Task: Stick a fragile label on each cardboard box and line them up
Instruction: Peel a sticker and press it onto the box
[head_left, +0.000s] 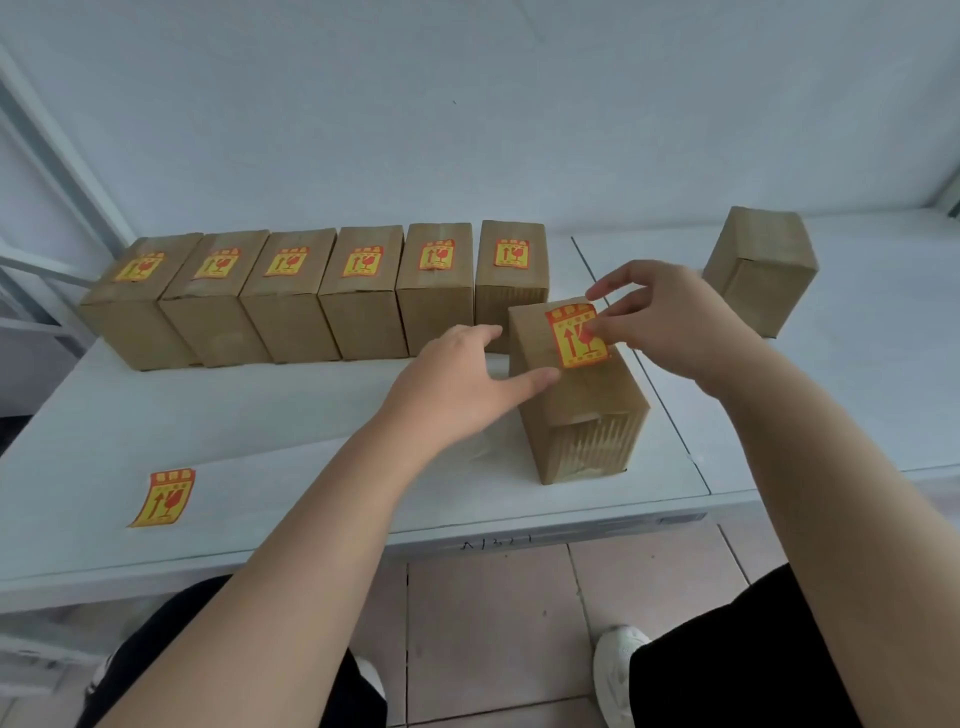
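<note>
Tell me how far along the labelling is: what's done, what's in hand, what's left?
Done: six labelled boxes stand in a row at the back. In hand: the left hand steadies the seventh box while the right hand presses a label onto its top. Left: move that box into the row, then label the bare box at right with the spare label.

Eight boxes, eight labels, two hands.

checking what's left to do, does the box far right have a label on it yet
Not on any side showing: the far right box has bare cardboard on its visible faces; hidden sides cannot be told.
</note>
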